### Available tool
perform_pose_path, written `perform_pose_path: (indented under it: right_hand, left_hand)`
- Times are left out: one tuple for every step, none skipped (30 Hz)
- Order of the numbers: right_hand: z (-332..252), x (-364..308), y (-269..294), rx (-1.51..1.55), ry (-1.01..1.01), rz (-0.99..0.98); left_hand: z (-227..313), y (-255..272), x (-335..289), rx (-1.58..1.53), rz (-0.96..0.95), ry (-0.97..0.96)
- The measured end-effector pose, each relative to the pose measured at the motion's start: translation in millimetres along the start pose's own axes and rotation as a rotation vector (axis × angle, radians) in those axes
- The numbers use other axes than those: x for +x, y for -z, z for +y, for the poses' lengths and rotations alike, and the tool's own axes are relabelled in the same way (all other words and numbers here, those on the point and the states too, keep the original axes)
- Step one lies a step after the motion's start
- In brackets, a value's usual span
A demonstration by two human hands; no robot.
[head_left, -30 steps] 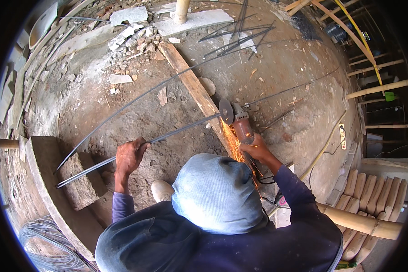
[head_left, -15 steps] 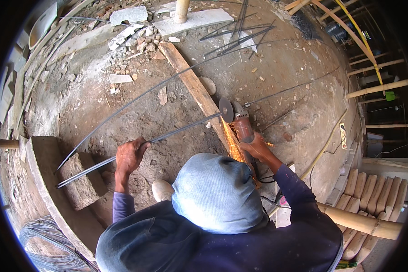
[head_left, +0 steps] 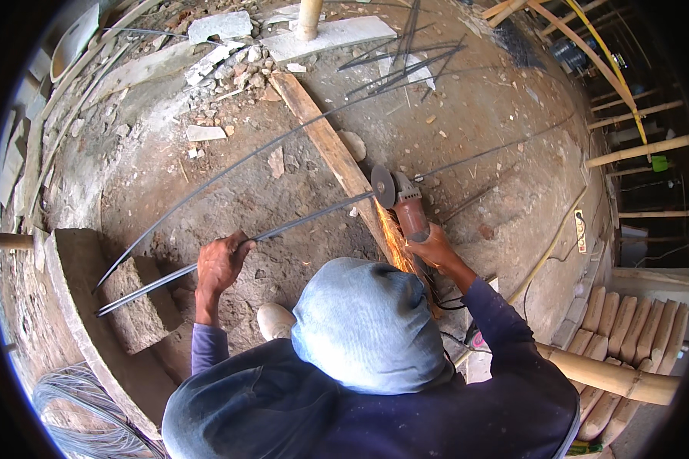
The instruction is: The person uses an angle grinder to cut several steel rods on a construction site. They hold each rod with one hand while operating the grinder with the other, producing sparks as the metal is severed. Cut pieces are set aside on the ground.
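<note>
My left hand (head_left: 220, 268) is closed around a few thin grey steel rods (head_left: 306, 218). They run from a rough concrete block (head_left: 134, 306) at the left to a wooden plank (head_left: 329, 145). In my right hand (head_left: 439, 252) is an angle grinder (head_left: 412, 218), gripped by its body. Its grey cutting disc (head_left: 383, 186) meets the rods at their right end, over the plank. Orange sparks (head_left: 393, 239) spray from there back toward me. The exact contact point is partly hidden by the disc.
One long rod (head_left: 184, 200) curves across the ground beyond my left hand. Loose dark rods (head_left: 406, 65) lie farther off, near rubble (head_left: 249, 73). A power strip (head_left: 580, 229) with a cord sits at the right, above stacked tan rolls (head_left: 628, 329). Coiled wire (head_left: 92, 413) lies lower left.
Both hands and the rods hold almost the same place. The spark spray has changed shape, with fewer sparks flying out past my right hand.
</note>
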State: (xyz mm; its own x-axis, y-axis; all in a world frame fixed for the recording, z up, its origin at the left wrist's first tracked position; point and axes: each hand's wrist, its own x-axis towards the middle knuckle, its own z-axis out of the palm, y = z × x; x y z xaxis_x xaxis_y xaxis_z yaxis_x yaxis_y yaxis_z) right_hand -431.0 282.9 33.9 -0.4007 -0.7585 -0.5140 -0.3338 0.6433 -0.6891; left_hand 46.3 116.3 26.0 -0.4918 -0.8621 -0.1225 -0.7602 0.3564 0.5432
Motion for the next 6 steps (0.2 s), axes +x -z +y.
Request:
perform_pose_path:
  right_hand:
    - [1.8,1.7,1.2,-0.001,0.06,-0.023]
    - [3.4,1.9,2.6,-0.021,0.087,-0.036]
    - [4.2,2.0,3.3,-0.069,0.067,-0.035]
    - [4.0,1.9,4.3,-0.051,0.086,-0.071]
    - [3.7,0.5,6.3,-0.06,0.059,-0.092]
    - [3.4,-2.0,8.5,-0.071,0.033,-0.113]
  left_hand:
    - [-0.5,-0.1,-0.4,-0.015,-0.005,0.005]
    - [-1.0,-0.3,-0.6,0.003,0.004,0.004]
    - [-1.2,-0.7,-0.6,0.004,0.007,0.002]
    - [-1.4,-1.0,-0.5,-0.013,0.007,-0.004]
    - [-1.6,-1.2,-0.4,0.004,0.01,-0.001]
    - [-1.8,-1.3,-0.4,-0.013,0.009,-0.006]
